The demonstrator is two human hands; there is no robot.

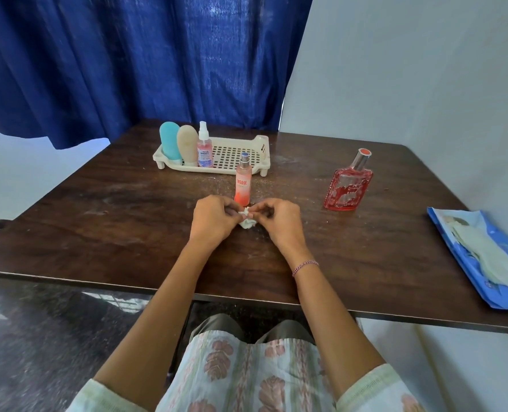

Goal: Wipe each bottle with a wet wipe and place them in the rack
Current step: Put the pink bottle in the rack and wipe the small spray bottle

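Centrally, both forearms reach forward over the table (98, 233). Left hand (214, 221) and right hand (279, 223) meet knuckles-up, fingertips of each pinching a crumpled wipe (247, 220). Just beyond stands an orange spray bottle (243, 181); a red bottle (349, 184) stands right. Farther, the rack (235, 154) holds three bottles at its left end.

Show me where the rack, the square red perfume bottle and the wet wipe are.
rack (263, 144): head view, on its right end wall.
square red perfume bottle (348, 188): head view, on its glass body.
wet wipe (248, 223): head view, on the crumpled part below the fingers.
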